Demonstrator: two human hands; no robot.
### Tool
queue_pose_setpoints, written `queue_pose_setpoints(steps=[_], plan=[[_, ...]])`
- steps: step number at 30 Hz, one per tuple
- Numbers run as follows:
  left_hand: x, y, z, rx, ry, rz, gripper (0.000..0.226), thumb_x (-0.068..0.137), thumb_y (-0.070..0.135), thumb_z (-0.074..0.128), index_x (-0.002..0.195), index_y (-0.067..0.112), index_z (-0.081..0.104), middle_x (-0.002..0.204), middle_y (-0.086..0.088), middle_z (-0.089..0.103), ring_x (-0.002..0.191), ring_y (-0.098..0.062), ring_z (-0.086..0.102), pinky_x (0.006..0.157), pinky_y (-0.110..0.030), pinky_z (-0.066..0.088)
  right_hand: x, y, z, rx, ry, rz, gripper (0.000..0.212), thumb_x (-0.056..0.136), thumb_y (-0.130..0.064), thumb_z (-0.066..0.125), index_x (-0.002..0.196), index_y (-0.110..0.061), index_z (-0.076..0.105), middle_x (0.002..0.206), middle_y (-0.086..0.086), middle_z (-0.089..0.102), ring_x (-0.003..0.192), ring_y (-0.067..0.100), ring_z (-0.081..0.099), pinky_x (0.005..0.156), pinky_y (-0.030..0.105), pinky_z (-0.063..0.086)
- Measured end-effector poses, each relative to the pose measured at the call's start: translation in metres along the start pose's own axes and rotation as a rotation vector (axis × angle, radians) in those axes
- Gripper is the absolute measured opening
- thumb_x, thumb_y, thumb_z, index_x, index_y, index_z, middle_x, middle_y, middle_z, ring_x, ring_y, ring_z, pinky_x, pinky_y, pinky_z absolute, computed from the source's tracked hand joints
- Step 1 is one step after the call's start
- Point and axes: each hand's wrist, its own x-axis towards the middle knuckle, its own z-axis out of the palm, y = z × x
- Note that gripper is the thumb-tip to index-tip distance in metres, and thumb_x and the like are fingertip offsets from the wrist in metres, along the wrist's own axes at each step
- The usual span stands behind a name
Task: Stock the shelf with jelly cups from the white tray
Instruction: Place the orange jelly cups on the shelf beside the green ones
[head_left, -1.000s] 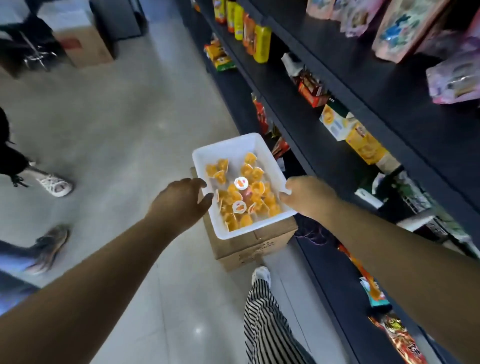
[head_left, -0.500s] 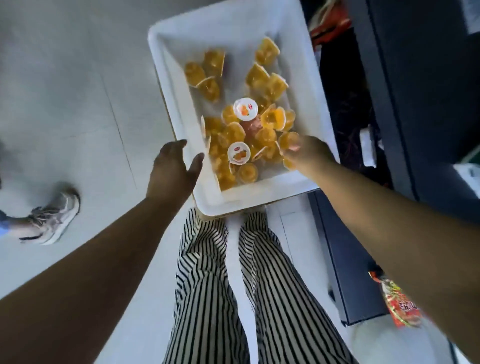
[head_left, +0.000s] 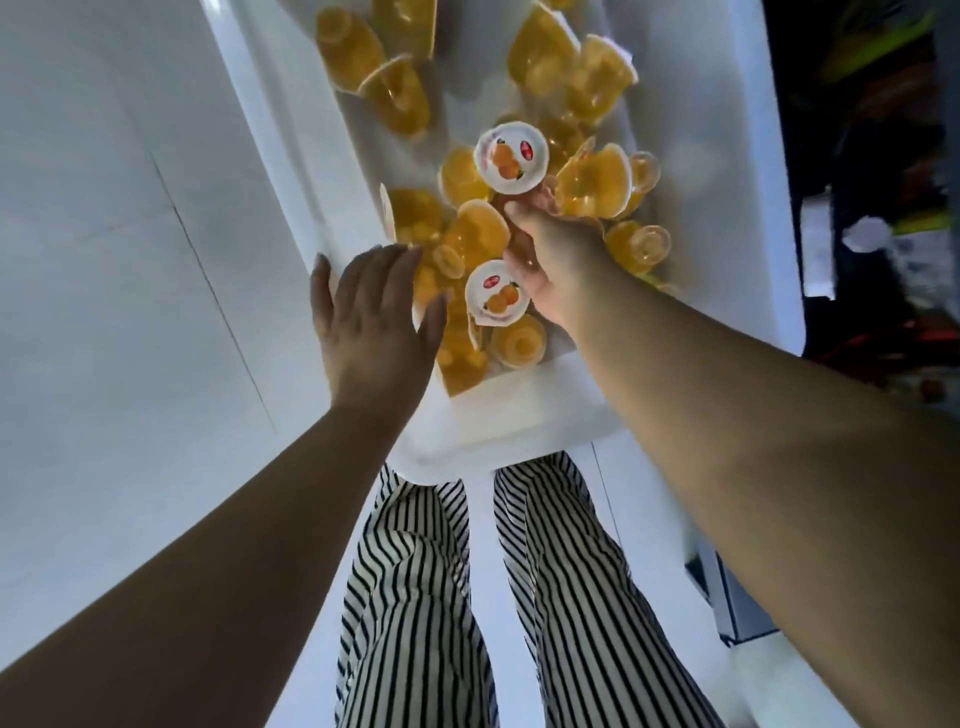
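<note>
Having dipped from the tray's (head_left: 519, 415) edge into the heaped jelly cups (head_left: 587, 187) at upper centre of the frame, right hand (head_left: 558, 260) curled among them, grasp unclear; left hand (head_left: 371, 322) flat, fingers released, at the rim; picking had begun.

Orange jelly cups (head_left: 592, 182), white tray (head_left: 509, 415), blk/wht striped trousers (head_left: 410, 597).

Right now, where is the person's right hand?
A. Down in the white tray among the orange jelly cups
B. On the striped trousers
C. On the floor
A: the right hand reaches into the white tray, its fingers among the jelly cups.
</note>
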Motion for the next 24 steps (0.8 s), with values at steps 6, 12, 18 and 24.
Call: queue_pose_setpoints(steps=[6, 12, 18, 24], plan=[[0.000, 0.000, 0.004, 0.009, 0.022, 0.017, 0.042, 0.094, 0.041, 0.042, 0.111, 0.009, 0.064, 0.106, -0.007, 0.069, 0.102, -0.025, 0.064, 0.107, -0.044, 0.017, 0.022, -0.011, 0.016, -0.059, 0.157, -0.098, 0.049, 0.087, -0.030, 0.063, 0.130, -0.018, 0.044, 0.117, 0.006, 0.058, 0.101, 0.023, 0.059, 0.080, 0.031, 0.054], [-0.002, 0.000, 0.006, 0.030, 0.036, 0.026, 0.041, 0.093, 0.041, 0.045, 0.108, 0.010, 0.066, 0.103, -0.006, 0.070, 0.098, -0.023, 0.065, 0.107, -0.045, 0.020, 0.037, -0.017, 0.019, -0.195, 0.151, -0.199, 0.047, 0.083, -0.034, 0.067, 0.125, -0.018, 0.052, 0.121, 0.002, 0.061, 0.108, 0.023, 0.059, 0.091, 0.037, 0.053], [-0.001, -0.001, 0.007, 0.032, 0.064, 0.032, 0.042, 0.092, 0.042, 0.046, 0.106, 0.009, 0.066, 0.101, -0.007, 0.070, 0.095, -0.024, 0.066, 0.107, -0.044, 0.022, 0.043, -0.028, 0.024, -0.378, 0.136, -0.237, 0.044, 0.080, -0.039, 0.069, 0.115, -0.016, 0.056, 0.108, 0.000, 0.066, 0.097, 0.022, 0.064, 0.090, 0.039, 0.052], [-0.001, -0.001, 0.005, 0.009, 0.036, 0.030, 0.043, 0.091, 0.043, 0.045, 0.106, 0.009, 0.067, 0.100, -0.007, 0.070, 0.095, -0.025, 0.066, 0.108, -0.043, 0.021, 0.039, -0.028, 0.011, -0.179, 0.114, -0.236, 0.027, 0.080, -0.023, 0.071, 0.101, -0.017, 0.056, 0.109, 0.002, 0.064, 0.100, 0.021, 0.059, 0.081, 0.029, 0.049]])
